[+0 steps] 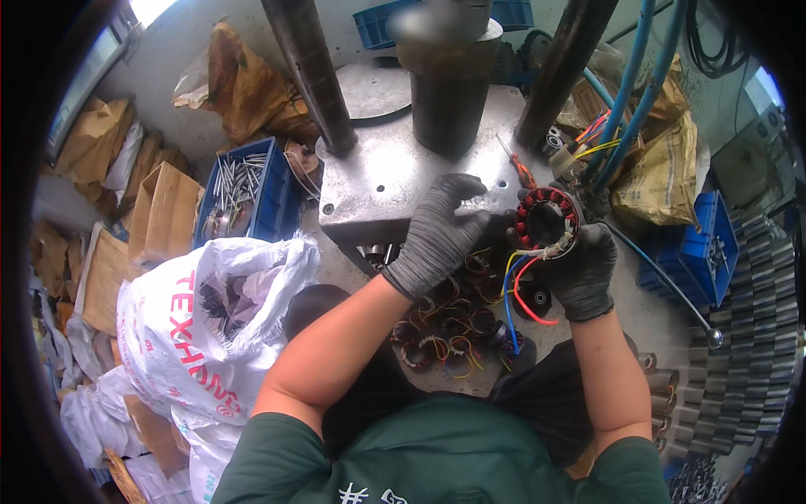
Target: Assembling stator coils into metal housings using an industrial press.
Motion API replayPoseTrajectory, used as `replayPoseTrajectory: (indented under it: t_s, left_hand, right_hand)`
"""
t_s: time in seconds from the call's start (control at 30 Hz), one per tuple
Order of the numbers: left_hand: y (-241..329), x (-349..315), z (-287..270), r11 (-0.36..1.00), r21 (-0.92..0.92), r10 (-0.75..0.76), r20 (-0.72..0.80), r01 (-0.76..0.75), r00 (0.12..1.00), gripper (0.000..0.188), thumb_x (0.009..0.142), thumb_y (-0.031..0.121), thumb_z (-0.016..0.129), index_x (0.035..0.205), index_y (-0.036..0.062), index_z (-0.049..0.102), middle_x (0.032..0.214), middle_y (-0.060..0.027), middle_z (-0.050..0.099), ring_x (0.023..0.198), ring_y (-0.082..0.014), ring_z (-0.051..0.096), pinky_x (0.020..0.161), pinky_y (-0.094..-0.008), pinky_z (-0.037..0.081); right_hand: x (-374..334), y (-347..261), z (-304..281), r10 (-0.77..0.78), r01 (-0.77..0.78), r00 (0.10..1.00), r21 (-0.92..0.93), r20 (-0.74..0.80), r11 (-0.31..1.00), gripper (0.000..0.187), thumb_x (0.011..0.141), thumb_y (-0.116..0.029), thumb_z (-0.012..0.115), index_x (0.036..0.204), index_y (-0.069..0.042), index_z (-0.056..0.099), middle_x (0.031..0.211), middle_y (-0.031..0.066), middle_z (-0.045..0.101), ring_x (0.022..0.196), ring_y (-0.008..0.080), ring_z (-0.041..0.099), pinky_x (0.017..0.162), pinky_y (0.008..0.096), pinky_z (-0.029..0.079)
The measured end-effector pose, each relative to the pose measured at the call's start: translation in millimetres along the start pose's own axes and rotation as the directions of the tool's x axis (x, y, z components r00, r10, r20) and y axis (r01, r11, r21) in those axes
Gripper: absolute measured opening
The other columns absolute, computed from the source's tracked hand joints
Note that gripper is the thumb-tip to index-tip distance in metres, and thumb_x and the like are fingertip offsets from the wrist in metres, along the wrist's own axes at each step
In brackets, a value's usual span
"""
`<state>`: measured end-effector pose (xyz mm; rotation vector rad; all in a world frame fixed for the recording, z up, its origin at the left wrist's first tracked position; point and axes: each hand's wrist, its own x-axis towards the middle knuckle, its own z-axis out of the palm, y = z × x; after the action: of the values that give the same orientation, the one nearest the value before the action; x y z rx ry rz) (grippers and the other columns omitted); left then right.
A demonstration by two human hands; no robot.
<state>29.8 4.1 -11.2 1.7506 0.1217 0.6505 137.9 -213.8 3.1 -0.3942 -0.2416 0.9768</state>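
Both my hands wear grey gloves. My right hand (pixel 581 273) grips a motor stator (pixel 522 220), a ring with dark red copper windings, holding it upright beside the right front corner of the metal press table (pixel 369 168). Blue, yellow and red lead wires hang from its lower side. My left hand (pixel 441 235) is over the table's front edge, fingers bent and apart from the thumb, with nothing between them. Below, between my legs, several more wound stators (pixel 457 328) lie in a heap on the floor. An orange-handled screwdriver (pixel 522 170) rests on the table's right side.
A thick press ram (pixel 449 109) stands between two steel columns (pixel 312 76). Blue bins of metal parts (pixel 243 181) flank the table. An open white woven sack (pixel 180 336) is at my left. Stacked metal cores (pixel 739 336) line the right. A ball-ended lever (pixel 714 337) sticks out nearby.
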Motion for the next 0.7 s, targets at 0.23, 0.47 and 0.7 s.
replayPoseTrajectory:
  t_s: [0.23, 0.47, 0.7]
  left_hand:
    - [-2.3, -3.2, 17.1, 0.945, 0.160, 0.284, 0.040, -0.286, 0.958, 0.032, 0.084, -0.004, 0.075, 0.112, 0.0036, 0.063, 0.125, -0.0133, 0.061, 0.104, -0.0232, 0.070, 0.090, -0.0347, 0.061]
    - [-1.9, -0.9, 21.7, 0.916, 0.244, 0.331, -0.005, -0.320, 0.944, 0.031, 0.078, -0.003, 0.079, 0.102, 0.0046, 0.062, 0.119, -0.0134, 0.063, 0.091, -0.0249, 0.071, 0.081, -0.0361, 0.061]
    - [-4.0, -2.0, 17.2, 0.927, 0.228, 0.307, -0.003, -0.298, 0.952, 0.023, 0.079, -0.003, 0.078, 0.095, 0.0028, 0.063, 0.114, -0.0133, 0.064, 0.090, -0.0250, 0.070, 0.080, -0.0363, 0.059]
  right_hand:
    - [3.8, 15.4, 14.9, -0.049, 0.041, 0.997, -0.122, -0.066, 0.992, 0.076, 0.079, -0.011, 0.066, 0.152, 0.000, 0.046, 0.145, 0.0202, 0.059, 0.127, 0.0337, 0.063, 0.103, 0.0450, 0.055]
    - [1.5, 27.9, 18.6, -0.016, -0.011, 0.996, -0.307, -0.082, 0.952, 0.086, 0.072, -0.010, 0.073, 0.152, 0.000, 0.046, 0.146, 0.0173, 0.058, 0.128, 0.0290, 0.062, 0.109, 0.0422, 0.051]
    - [2.3, 28.6, 22.8, 0.019, -0.050, 0.997, -0.410, -0.080, 0.911, 0.084, 0.073, -0.012, 0.073, 0.152, 0.001, 0.047, 0.140, 0.0149, 0.061, 0.121, 0.0261, 0.065, 0.104, 0.0395, 0.054]
